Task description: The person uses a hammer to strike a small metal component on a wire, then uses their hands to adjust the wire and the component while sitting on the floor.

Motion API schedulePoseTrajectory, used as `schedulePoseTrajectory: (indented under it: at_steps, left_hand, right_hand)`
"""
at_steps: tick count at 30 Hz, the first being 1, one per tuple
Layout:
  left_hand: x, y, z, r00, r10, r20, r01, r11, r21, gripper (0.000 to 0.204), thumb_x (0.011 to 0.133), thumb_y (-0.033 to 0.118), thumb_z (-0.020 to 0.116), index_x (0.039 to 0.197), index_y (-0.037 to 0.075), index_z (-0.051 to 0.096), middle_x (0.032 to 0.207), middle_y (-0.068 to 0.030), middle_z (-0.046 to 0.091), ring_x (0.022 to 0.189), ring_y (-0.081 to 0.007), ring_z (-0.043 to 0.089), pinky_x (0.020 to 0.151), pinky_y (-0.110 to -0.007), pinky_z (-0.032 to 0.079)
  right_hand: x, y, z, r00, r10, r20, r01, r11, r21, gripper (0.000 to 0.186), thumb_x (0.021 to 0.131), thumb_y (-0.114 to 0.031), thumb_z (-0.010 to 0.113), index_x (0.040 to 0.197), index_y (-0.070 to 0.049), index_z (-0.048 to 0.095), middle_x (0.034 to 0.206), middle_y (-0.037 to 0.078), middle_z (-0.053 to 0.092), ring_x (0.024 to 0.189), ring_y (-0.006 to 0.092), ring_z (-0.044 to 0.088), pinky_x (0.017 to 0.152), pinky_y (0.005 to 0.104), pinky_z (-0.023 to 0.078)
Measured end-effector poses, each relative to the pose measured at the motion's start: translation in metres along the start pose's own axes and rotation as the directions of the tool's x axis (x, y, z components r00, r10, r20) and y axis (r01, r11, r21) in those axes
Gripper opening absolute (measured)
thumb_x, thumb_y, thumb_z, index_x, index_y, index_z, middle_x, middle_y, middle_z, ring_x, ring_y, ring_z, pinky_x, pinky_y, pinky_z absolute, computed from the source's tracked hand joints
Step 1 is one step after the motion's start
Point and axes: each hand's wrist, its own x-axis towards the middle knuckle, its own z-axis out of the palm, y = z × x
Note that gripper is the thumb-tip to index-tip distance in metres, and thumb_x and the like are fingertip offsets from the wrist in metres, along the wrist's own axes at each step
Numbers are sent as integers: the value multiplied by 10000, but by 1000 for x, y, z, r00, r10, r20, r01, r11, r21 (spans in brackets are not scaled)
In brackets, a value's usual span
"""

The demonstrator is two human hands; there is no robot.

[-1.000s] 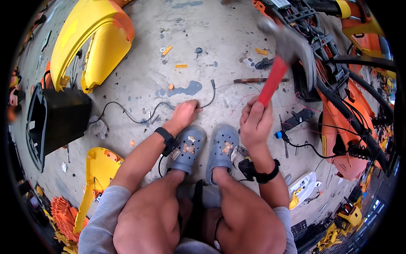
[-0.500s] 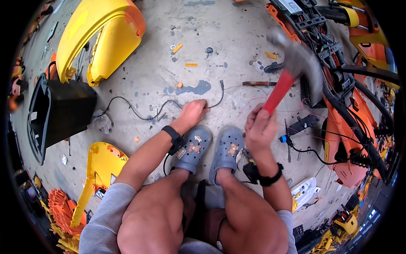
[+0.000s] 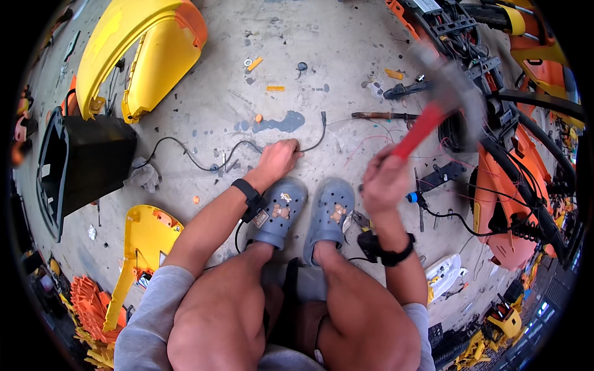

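My left hand (image 3: 278, 159) is closed on a thin black cable (image 3: 316, 146) at floor level, just beyond the toes of my grey clogs (image 3: 277, 213); my fingertips are partly hidden. The cable snakes leftward past a crumpled clear bag (image 3: 143, 175) and has a small dark end above my hand. My right hand (image 3: 385, 180) grips the red handle of a claw hammer (image 3: 419, 131), raised to the right of my left hand. The hammer's metal head is motion-blurred.
Yellow body panels (image 3: 162, 71) and a black bin (image 3: 93, 164) lie left, a smaller yellow panel (image 3: 141, 238) lower left. At right is a partly stripped orange vehicle (image 3: 507, 179) with wiring, plus a white tray (image 3: 444, 278). Small parts and tools dot the concrete floor (image 3: 247, 105).
The hammer has shifted slightly right in the view over the last second and its head is now more blurred. My left hand stays on the cable.
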Motion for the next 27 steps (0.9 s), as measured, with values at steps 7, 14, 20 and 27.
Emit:
schedulePoseTrajectory:
  at_steps: [7,14,20,27]
  left_hand:
    - [3,2,-9,1000,-25,-14,25,1000,19,186,847,208,684,865,33,622,834,-167,660,831,-375,630,703,-456,491]
    - [-1,0,-3,999,22,-33,-23,1000,-5,208,852,225,687,876,26,634,837,-172,665,831,-376,633,705,-451,494]
    - [6,7,2,1000,-14,-13,14,1000,2,189,854,204,681,872,22,632,836,-176,664,822,-388,631,693,-453,494]
    - [-2,-1,-5,1000,-1,-25,1,1000,29,187,847,207,691,871,31,634,818,-183,658,797,-388,627,678,-446,494]
  right_hand:
    - [-18,18,-3,892,365,267,-226,871,-436,392,997,-373,485,1033,10,558,767,298,606,773,501,603,652,515,469]
    - [-3,-17,-6,990,105,96,-89,983,-158,357,996,-339,497,1025,12,559,718,283,597,703,438,636,613,480,471]
    - [-11,62,-5,916,315,247,-107,787,-608,341,991,-325,507,998,13,554,685,272,592,672,436,629,577,482,460]
    - [11,-37,-1,988,135,71,-135,991,-2,400,1005,-390,483,977,6,527,616,201,562,547,382,582,525,410,438]
